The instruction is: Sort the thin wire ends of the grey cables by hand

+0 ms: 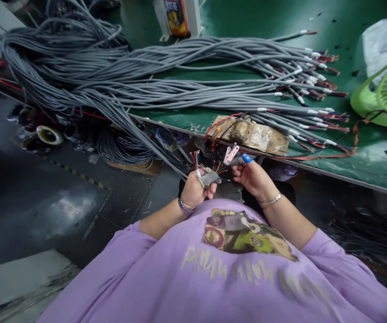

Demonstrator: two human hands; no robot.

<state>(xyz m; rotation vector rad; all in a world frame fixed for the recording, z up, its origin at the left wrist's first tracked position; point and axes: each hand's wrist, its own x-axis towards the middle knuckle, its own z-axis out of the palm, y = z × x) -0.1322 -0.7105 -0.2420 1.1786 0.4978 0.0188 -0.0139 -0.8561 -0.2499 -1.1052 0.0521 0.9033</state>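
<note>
My left hand [195, 188] is closed around the end of a grey cable [171, 162], near waist height in front of the table edge. A white sleeve sits by its end, and thin coloured wires [218, 168] fan out above the fingers. Grey covering wraps my left thumb. To the right, my right hand [253, 178] has its fingers curled in, with a blue cover on the thumb tip and a grey wrap on the forefinger. Anything between those fingers is too small to make out. A pink clip [231, 154] is right by the forefinger tip.
Many grey cables [180, 54] lie across the green table [335, 175], their stripped ends to the right. A wooden block [261, 137] sits at the near edge. A green fan [384, 94] stands at right. Coiled cable [122, 148] and spools [49, 134] are below left.
</note>
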